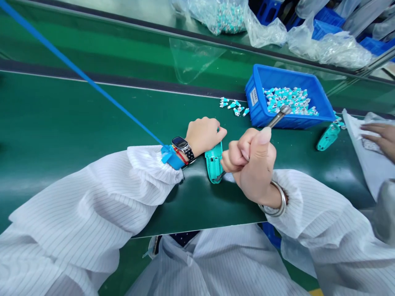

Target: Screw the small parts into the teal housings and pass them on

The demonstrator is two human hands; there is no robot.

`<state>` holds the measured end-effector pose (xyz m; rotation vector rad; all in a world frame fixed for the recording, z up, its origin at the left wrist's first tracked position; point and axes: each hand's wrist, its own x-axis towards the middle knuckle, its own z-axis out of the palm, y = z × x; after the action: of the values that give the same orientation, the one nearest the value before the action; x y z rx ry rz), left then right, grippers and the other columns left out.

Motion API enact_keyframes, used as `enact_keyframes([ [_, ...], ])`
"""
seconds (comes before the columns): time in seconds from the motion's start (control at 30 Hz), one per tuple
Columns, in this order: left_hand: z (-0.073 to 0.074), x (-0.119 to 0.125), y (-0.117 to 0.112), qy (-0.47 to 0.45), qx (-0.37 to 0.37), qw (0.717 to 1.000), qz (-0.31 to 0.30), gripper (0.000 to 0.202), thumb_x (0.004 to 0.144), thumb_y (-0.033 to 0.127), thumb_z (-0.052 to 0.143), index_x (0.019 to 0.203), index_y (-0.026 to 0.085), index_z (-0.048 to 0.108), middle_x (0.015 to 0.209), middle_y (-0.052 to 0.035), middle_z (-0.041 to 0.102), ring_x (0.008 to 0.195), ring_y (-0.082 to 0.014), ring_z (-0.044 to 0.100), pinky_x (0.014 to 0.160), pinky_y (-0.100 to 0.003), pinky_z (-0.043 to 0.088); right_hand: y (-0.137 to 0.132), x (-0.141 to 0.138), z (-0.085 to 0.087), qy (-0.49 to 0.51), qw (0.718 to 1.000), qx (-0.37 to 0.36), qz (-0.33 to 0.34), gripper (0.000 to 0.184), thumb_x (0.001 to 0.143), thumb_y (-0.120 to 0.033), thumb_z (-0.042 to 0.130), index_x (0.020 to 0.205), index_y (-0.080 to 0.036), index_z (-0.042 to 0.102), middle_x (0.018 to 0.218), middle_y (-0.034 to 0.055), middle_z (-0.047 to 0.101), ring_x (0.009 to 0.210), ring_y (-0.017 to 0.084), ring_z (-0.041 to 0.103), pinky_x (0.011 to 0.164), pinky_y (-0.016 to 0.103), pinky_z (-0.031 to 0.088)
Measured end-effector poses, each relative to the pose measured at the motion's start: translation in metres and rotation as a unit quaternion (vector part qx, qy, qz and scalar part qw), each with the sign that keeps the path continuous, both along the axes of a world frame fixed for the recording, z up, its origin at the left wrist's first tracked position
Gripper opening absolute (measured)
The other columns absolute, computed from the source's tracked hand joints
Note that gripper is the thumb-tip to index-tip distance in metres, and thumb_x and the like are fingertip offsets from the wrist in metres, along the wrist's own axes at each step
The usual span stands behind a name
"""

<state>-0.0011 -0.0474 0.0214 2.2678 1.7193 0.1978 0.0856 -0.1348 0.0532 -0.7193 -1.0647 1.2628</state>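
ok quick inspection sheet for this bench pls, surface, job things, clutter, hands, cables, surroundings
Surface: green bench, glossy.
Job things: teal shell lying between the hands; metal tool, its lower end at the shell's near end.
Clutter: loose parts beside the blue bin; second shell to the right.
Hands: right hand closed round the tool; left hand over the shell's far end, grip hidden.
Cables: blue cord to the left wristband.
Surroundings: plastic bags beyond; co-worker's hand at right.
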Motion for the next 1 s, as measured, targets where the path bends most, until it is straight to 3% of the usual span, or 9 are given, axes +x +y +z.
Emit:
enact_keyframes([
  [0.37,-0.003,0.002,0.001,-0.019,0.013,1.000,0.001,0.036,0.081,0.034,0.035,0.084,0.016,0.066,0.089,-0.0095,0.065,0.087,-0.0257,0.061,0.071,-0.033,0.043,0.001,0.001,-0.006,-0.046,0.999,-0.012,-0.008,0.050,0.083,-0.064,0.044,0.057,-0.022,0.033,0.050,-0.0052,0.025,0.037,0.008,0.022,0.033,0.025,0.022],
  [0.73,-0.004,0.003,0.004,-0.050,0.012,0.999,0.004,0.031,0.080,0.035,0.037,0.073,0.017,0.062,0.079,-0.0081,0.063,0.081,-0.0231,0.059,0.068,-0.030,0.040,-0.003,0.001,-0.011,-0.035,0.997,0.072,-0.022,0.048,0.088,-0.051,0.048,0.055,-0.019,0.033,0.048,-0.0081,0.017,0.035,0.003,0.017,0.034,0.018,0.019],
  [0.87,0.000,-0.004,0.010,-0.086,-0.052,0.994,-0.030,0.032,0.081,0.039,0.041,0.062,0.017,0.054,0.067,-0.0054,0.056,0.069,-0.0183,0.054,0.060,-0.027,0.033,-0.001,-0.004,-0.014,-0.026,0.998,0.048,-0.026,0.048,0.086,-0.051,0.051,0.055,-0.019,0.032,0.046,-0.0084,0.019,0.034,0.003,0.018,0.033,0.017,0.019],
  [1.0,-0.002,-0.013,0.018,-0.132,-0.076,0.984,-0.087,0.036,0.081,0.038,0.044,0.052,0.017,0.042,0.054,-0.0003,0.044,0.055,-0.0120,0.039,0.055,-0.026,0.024,0.008,-0.001,-0.010,0.001,1.000,0.004,0.012,0.046,0.086,-0.052,0.051,0.058,-0.019,0.034,0.048,-0.0089,0.020,0.036,0.003,0.020,0.034,0.016,0.018],
])
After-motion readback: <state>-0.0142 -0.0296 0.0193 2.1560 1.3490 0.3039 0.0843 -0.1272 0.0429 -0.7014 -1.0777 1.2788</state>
